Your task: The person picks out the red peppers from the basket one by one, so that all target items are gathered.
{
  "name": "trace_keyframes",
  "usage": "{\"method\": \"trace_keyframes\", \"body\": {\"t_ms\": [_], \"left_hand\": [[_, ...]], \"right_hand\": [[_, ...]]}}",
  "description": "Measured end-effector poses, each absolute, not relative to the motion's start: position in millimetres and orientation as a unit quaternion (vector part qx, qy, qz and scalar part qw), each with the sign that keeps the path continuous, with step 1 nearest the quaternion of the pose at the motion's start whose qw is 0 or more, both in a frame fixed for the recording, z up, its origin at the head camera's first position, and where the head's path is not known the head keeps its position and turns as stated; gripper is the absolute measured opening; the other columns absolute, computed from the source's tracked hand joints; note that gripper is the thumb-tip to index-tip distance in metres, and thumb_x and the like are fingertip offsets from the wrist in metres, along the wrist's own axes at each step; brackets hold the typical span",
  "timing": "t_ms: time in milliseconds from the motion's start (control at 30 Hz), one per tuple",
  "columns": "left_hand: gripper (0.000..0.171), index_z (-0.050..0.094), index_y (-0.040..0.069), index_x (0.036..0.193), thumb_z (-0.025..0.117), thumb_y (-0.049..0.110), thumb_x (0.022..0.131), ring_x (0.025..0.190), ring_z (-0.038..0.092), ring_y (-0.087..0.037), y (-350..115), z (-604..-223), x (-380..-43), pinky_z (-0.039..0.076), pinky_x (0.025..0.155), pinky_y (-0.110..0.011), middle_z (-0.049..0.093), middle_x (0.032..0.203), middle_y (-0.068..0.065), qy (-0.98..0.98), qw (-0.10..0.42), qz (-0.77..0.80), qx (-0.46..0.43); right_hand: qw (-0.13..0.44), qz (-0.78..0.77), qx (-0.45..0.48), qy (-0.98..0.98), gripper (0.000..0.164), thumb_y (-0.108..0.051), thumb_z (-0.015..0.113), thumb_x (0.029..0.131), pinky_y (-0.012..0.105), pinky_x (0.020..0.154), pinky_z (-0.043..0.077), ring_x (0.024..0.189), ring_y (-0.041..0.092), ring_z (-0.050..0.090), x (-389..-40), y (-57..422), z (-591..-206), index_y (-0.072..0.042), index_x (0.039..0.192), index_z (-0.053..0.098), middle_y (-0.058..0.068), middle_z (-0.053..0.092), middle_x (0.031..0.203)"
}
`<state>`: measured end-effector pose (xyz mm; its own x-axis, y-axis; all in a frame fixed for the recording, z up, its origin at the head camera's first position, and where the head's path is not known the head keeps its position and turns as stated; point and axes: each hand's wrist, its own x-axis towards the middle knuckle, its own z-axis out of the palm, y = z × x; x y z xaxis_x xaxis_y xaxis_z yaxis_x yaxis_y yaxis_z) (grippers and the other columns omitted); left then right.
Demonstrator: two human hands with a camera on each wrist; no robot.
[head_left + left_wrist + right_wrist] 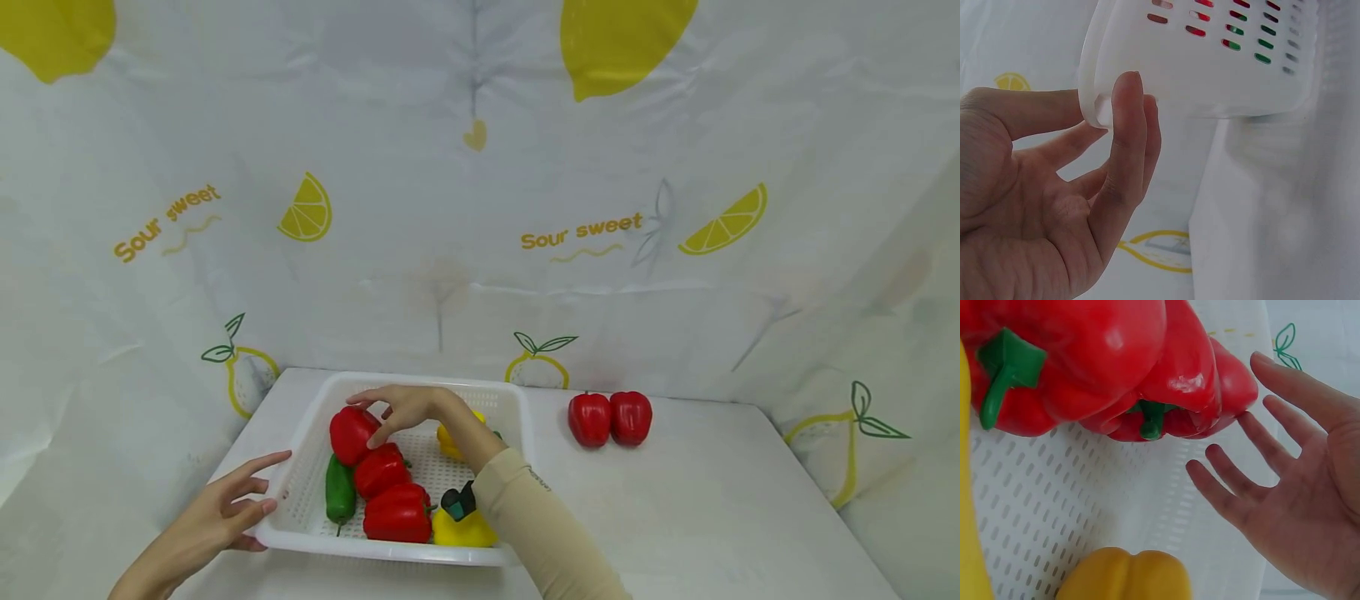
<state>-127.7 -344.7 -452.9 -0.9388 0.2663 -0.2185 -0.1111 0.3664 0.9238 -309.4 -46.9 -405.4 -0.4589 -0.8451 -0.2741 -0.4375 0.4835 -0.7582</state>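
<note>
Left hand pinches basket rim; right hand, fingers apart, at farthest red pepper; green pepper between hands.

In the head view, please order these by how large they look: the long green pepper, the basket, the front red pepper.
From largest to smallest:
1. Basket
2. Front red pepper
3. Long green pepper; similar in length, but clearly narrower.

I see a snug beige right sleeve with small dark lettering by its cuff, a black-and-teal device beside it, and a bare left hand and right hand.
</note>
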Motion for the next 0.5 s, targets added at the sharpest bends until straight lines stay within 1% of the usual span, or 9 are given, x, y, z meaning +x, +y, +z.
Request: {"method": "trace_keyframes", "body": {"t_ms": [67,100,200,333,433,500], "left_hand": [[0.056,0.044,0.060,0.151,0.059,0.022,0.113,0.100,0.073,-0.012,-346,-454,-128,0.069,0.080,-0.041,0.063,0.128,-0.012,0.807,0.167,0.563,0.055],[0.056,0.044,0.063,0.148,0.059,0.022,0.113,0.100,0.073,-0.012,-346,-454,-128,0.069,0.079,-0.041,0.063,0.127,-0.011,0.807,0.166,0.564,0.058],[0.056,0.044,0.062,0.149,0.059,0.021,0.113,0.100,0.073,-0.012,-346,-454,-127,0.069,0.079,-0.040,0.063,0.127,-0.010,0.806,0.165,0.566,0.062],[0.057,0.044,0.061,0.150,0.058,0.021,0.113,0.101,0.073,-0.011,-346,-455,-127,0.069,0.079,-0.040,0.063,0.126,-0.010,0.805,0.165,0.566,0.064],[0.057,0.044,0.060,0.151,0.058,0.021,0.113,0.101,0.073,-0.010,-346,-455,-128,0.069,0.079,-0.040,0.064,0.126,-0.010,0.804,0.163,0.568,0.066],[0.057,0.044,0.059,0.152,0.058,0.021,0.113,0.101,0.073,-0.010,-346,-456,-128,0.069,0.079,-0.040,0.064,0.126,-0.010,0.805,0.162,0.567,0.066]], "right_hand": [[0.331,-0.303,-0.396,0.801,0.080,-0.019,0.077,0.095,0.029,0.102,0.060,0.146,0.036,0.052,-308,-47,-406,-0.018,0.167,0.041,0.012,0.046,0.168],[0.331,-0.299,-0.391,0.805,0.080,-0.019,0.077,0.095,0.031,0.104,0.060,0.147,0.036,0.051,-307,-47,-406,-0.019,0.167,0.041,0.012,0.045,0.169],[0.335,-0.301,-0.376,0.810,0.082,-0.021,0.077,0.095,0.039,0.110,0.059,0.151,0.037,0.049,-305,-49,-409,-0.021,0.168,0.039,0.011,0.043,0.170],[0.338,-0.317,-0.365,0.808,0.085,-0.019,0.078,0.095,0.036,0.111,0.059,0.149,0.030,0.049,-305,-53,-413,-0.022,0.169,0.037,0.010,0.045,0.167],[0.338,-0.323,-0.354,0.810,0.087,-0.018,0.080,0.093,0.034,0.109,0.060,0.145,0.022,0.049,-305,-55,-416,-0.023,0.168,0.038,0.008,0.048,0.164],[0.336,-0.323,-0.346,0.814,0.087,-0.017,0.081,0.092,0.034,0.109,0.059,0.144,0.020,0.049,-305,-56,-418,-0.025,0.168,0.039,0.006,0.048,0.165]]}}
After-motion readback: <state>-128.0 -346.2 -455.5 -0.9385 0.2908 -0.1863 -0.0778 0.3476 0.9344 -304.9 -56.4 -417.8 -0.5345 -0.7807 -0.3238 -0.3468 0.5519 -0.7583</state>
